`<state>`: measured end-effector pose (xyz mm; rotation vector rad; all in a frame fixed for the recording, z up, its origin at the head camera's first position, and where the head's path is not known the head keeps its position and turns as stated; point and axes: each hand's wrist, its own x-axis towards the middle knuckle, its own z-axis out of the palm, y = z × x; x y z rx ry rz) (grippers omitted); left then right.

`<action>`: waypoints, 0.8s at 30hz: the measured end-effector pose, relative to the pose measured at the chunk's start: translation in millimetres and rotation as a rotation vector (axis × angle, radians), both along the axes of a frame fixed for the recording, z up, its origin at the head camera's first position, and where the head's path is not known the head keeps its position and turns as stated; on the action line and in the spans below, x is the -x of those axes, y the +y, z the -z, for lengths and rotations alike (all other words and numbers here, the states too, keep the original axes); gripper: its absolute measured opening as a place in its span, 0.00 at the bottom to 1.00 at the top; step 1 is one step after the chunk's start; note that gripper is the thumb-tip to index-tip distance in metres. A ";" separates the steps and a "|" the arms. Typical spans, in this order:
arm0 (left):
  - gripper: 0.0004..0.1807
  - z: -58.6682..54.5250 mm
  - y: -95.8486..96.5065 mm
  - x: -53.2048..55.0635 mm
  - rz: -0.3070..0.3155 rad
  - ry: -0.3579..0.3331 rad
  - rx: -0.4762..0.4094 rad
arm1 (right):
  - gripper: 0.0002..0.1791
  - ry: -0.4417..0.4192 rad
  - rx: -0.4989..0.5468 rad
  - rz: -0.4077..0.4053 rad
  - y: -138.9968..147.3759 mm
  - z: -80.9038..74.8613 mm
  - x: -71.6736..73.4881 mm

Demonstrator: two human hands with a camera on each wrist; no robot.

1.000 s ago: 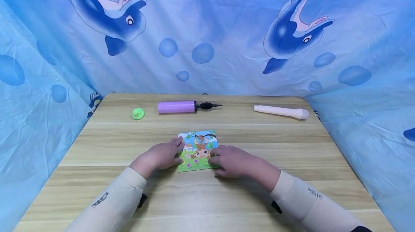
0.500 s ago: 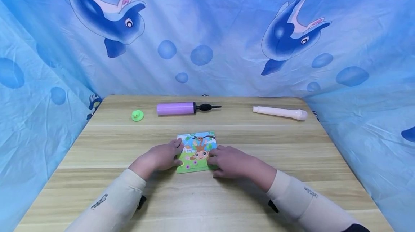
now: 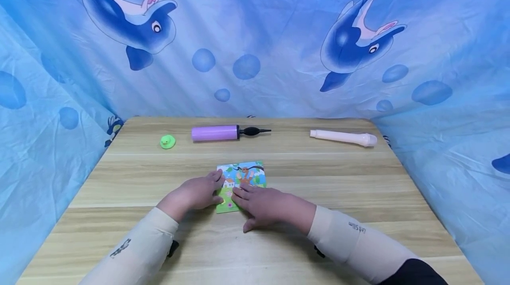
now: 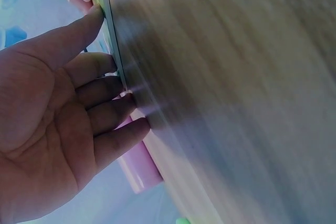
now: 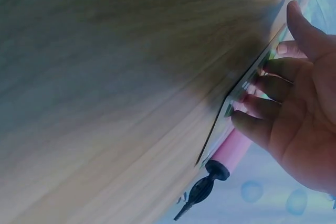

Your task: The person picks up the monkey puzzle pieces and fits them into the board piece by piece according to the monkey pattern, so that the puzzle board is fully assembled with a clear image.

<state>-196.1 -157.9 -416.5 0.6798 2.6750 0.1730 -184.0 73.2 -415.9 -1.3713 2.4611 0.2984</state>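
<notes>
A thin square picture puzzle with a cartoon animal, a small house and green grass lies on the wooden table. My left hand rests at its left edge, with relaxed fingers. In the left wrist view, the thumb and several fingertips meet the puzzle's edge. My right hand lies across the puzzle's lower right part, fingers stretched toward its middle, and hides much of the picture. Its thumb sticks out toward the near side. In the right wrist view, the fingertips are over the puzzle's surface.
Toward the back of the table lie a green toy duck, a purple hand pump with a black nozzle, and a pale pink microphone-shaped stick. Behind hangs a blue dolphin curtain.
My right hand has moved left from the puzzle's right edge onto its surface, and its fingers have straightened. My left hand stays at the left edge.
</notes>
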 end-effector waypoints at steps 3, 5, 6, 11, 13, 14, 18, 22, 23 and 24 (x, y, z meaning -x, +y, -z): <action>0.38 0.3 -0.2 0.4 0.001 0.000 0.005 | 0.48 -0.041 0.000 0.028 0.7 -1.1 -0.6; 0.38 0.3 -0.2 0.6 0.003 0.000 0.006 | 0.48 -0.074 0.007 0.050 3.3 -2.6 -0.7; 0.38 0.1 -0.2 0.7 0.003 0.000 0.006 | 0.48 -0.091 0.013 0.058 4.9 -2.8 -0.8; 0.38 -1.6 1.0 1.4 0.000 0.001 0.013 | 0.45 -0.128 0.025 0.099 15.4 -5.1 -3.3; 0.38 -2.6 1.9 1.5 0.000 0.000 0.015 | 0.43 -0.130 0.021 0.128 19.9 -6.9 -4.6; 0.38 -2.8 2.1 1.7 -0.002 -0.001 0.013 | 0.43 -0.134 0.021 0.145 21.9 -7.5 -5.1; 0.39 -4.1 3.2 1.2 -0.012 -0.006 0.006 | 0.43 -0.135 0.023 0.166 26.7 -7.6 -7.0; 0.39 -4.8 4.9 1.7 -0.019 -0.004 0.011 | 0.43 -0.139 0.023 0.142 28.1 -6.4 -7.2; 0.39 -4.9 5.5 2.1 -0.020 -0.001 0.009 | 0.43 -0.135 0.018 0.137 28.4 -6.2 -6.6; 0.39 -4.9 6.3 2.7 -0.019 0.006 0.009 | 0.43 -0.132 0.015 0.134 28.8 -6.5 -6.0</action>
